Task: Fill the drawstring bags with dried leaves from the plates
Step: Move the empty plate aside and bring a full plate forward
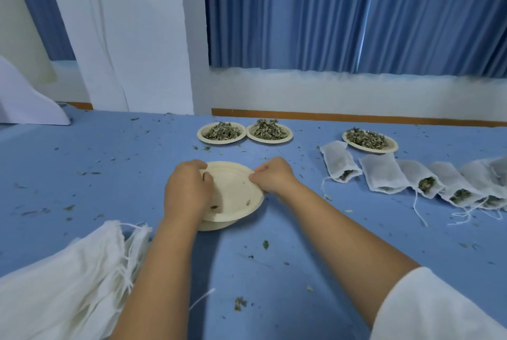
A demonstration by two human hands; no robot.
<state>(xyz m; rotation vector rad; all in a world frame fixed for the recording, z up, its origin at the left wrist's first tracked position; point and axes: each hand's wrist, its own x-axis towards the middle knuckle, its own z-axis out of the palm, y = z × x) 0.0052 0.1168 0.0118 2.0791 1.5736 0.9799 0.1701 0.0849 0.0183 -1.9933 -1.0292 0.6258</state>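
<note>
At the centre of the frame an almost emptied plate (233, 191) is held over a second plate (216, 224) beneath it, only a few leaf scraps left on it. The left hand (189, 188) is curled over its left rim; the right hand (271, 175) pinches the far right edge. This plate appears spent. Next a full plate (221, 133) from the upper middle and an empty bag from the pile (68, 279) at lower left are called for. Filled bags (411, 180) lie in a row at right on the blue worktop (301, 243).
</note>
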